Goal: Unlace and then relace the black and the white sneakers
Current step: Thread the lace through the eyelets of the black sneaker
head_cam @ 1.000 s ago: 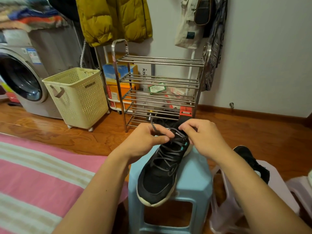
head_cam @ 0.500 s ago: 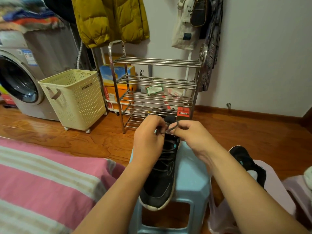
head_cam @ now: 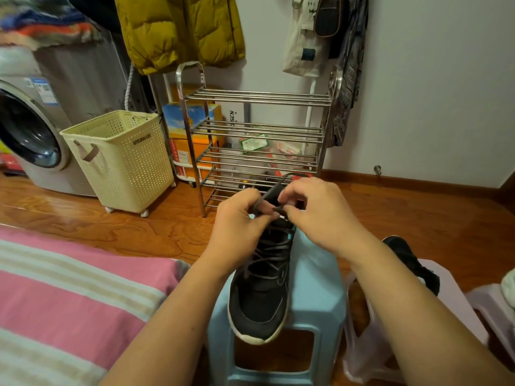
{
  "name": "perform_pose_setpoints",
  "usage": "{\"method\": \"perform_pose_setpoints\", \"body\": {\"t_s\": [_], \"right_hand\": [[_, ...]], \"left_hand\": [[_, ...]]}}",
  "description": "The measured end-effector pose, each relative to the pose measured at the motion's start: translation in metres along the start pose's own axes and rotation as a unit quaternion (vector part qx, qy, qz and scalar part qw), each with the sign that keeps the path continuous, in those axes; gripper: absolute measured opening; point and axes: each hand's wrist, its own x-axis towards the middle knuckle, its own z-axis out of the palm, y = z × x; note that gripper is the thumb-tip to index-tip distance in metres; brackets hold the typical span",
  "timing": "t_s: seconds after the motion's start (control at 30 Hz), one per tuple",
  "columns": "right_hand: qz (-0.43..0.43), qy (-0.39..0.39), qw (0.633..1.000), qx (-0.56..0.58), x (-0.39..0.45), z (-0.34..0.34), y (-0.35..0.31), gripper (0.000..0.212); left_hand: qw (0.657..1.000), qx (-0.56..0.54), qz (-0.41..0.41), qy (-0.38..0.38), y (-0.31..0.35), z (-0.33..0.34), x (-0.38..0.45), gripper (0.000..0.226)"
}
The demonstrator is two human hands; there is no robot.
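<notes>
Centrally, black sneaker (head_cam: 260, 291) lying on blue stool (head_cam: 315, 277), toe toward 6 o'clock, white sole rim showing at the toe, heel end toward 12 o'clock under both hands. Dark lace (head_cam: 274, 190) criss-crossed up the tongue, loose ends rising at the collar into a loop. Left hand (head_cam: 237, 227) at 11 o'clock of the shoe, fingers curled, pinching the lace. Right hand (head_cam: 320, 215) at 1 o'clock, fingers curled too, pinching the lace just beside the left fingertips. Second black sneaker (head_cam: 409, 263) at 3 o'clock on a pale stool (head_cam: 451, 299), partly hidden behind the right forearm. Third pale stool (head_cam: 493, 305) at the far right edge. Pink striped bed (head_cam: 67, 299) at 9 o'clock. Steel rack (head_cam: 256, 129) at 12 o'clock against the wall, boxes behind it. Cream basket (head_cam: 122, 160) at 10 o'clock, washer (head_cam: 30, 132) beyond it. Yellow jacket (head_cam: 181, 29) hanging above, bags (head_cam: 306, 37) hanging at 1 o'clock. Wooden floor (head_cam: 111, 218) underneath.
</notes>
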Motion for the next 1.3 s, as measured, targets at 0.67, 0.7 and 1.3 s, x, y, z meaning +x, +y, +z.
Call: {"method": "perform_pose_setpoints", "body": {"t_s": [0.67,0.7,1.3], "right_hand": [[0.497,-0.143,0.792,0.325,-0.025,0.029,0.0,0.032],[0.491,-0.125,0.8,0.321,-0.024,0.029,0.0,0.03],[0.451,0.023,0.811,0.372,-0.022,0.033,0.013,0.02]], "left_hand": [[0.992,-0.002,-0.076,-0.104,-0.016,-0.02,-0.023,0.018],[0.992,-0.01,-0.072,-0.105,-0.014,-0.019,-0.023,0.015],[0.952,-0.218,-0.203,-0.069,-0.005,-0.013,-0.028,0.025]]}}
